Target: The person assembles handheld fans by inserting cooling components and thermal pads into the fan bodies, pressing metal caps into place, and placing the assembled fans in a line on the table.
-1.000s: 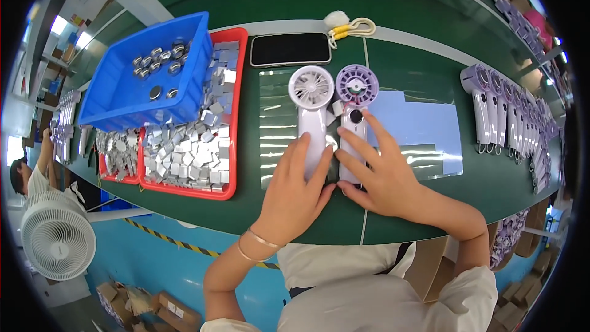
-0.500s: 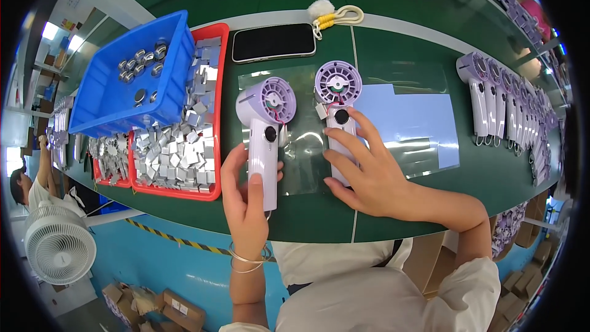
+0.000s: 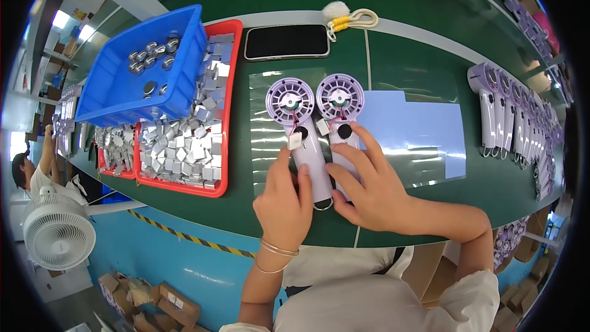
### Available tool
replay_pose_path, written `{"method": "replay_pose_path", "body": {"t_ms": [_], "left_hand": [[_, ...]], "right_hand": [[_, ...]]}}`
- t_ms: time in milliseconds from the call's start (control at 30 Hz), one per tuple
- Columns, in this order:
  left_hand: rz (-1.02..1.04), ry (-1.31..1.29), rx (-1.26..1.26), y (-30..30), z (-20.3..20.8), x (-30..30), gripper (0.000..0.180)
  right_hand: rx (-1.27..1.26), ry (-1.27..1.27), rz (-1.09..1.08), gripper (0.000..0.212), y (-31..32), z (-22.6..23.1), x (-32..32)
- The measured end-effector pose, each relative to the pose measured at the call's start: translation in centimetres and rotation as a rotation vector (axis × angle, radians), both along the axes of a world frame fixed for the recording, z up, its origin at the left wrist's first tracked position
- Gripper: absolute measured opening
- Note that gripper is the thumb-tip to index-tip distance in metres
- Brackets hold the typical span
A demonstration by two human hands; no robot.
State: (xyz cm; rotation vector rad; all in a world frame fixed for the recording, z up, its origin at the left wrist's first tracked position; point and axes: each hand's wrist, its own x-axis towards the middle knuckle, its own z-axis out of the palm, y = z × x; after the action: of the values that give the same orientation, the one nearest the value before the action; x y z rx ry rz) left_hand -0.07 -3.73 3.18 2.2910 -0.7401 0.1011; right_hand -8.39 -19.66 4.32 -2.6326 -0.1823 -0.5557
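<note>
Two lilac and white handheld fans lie side by side on a clear plastic sheet (image 3: 261,95), their round heads almost touching. Both heads show open, with wires and a small green board inside. My left hand (image 3: 284,201) grips the handle of the left fan (image 3: 313,166), thumb on its front and fingers along its left side. A small white piece hangs by that fan's black round button. Over the handle of the right fan (image 3: 340,99) my right hand (image 3: 378,193) curls its fingers, with the thumb near the handle's lower end.
On the left, a blue bin (image 3: 178,101) of round metal parts rests on a red tray (image 3: 226,147) of silvery square pieces. A phone (image 3: 287,42) and a corded pompom strap (image 3: 353,20) lie at the back. Pale blue sheets (image 3: 424,129) and rows of fans (image 3: 507,110) are right.
My left hand has brought the left fan rightward against the other one and turned its open head to face up. The right hand keeps its hold. The whole view has shifted slightly.
</note>
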Motion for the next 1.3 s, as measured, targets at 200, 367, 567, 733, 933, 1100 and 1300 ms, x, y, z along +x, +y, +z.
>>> {"method": "replay_pose_path", "body": {"t_ms": [200,367,567,733,933,1100,1300], "left_hand": [[-0.011,-0.126,0.127,0.8,0.4,1.1,0.038],[-0.049,-0.020,-0.009,2.0,0.5,1.4,0.040],[0.297,-0.414,-0.154,10.4,3.1,8.3,0.031],[0.542,-0.397,-0.065,20.4,2.2,19.7,0.039],[0.543,-0.426,0.229,23.9,0.2,27.3,0.041],[0.614,-0.361,0.075,23.3,-0.2,27.3,0.028],[0.636,-0.158,-0.375,26.4,0.1,29.6,0.017]], "right_hand": [[0.060,0.059,0.058,0.048,0.3,0.5,0.4],[0.123,0.110,0.102,0.053,0.1,-0.8,-0.8],[0.109,0.010,0.082,0.044,-1.5,-1.6,-2.0],[0.200,0.012,0.100,0.036,-1.3,-1.8,-1.8],[0.213,0.048,0.070,0.034,-1.7,-1.6,-1.5],[0.217,0.045,0.054,0.033,-1.7,-1.6,-1.3],[0.223,0.035,0.061,0.032,-1.6,-1.4,-1.2]]}}
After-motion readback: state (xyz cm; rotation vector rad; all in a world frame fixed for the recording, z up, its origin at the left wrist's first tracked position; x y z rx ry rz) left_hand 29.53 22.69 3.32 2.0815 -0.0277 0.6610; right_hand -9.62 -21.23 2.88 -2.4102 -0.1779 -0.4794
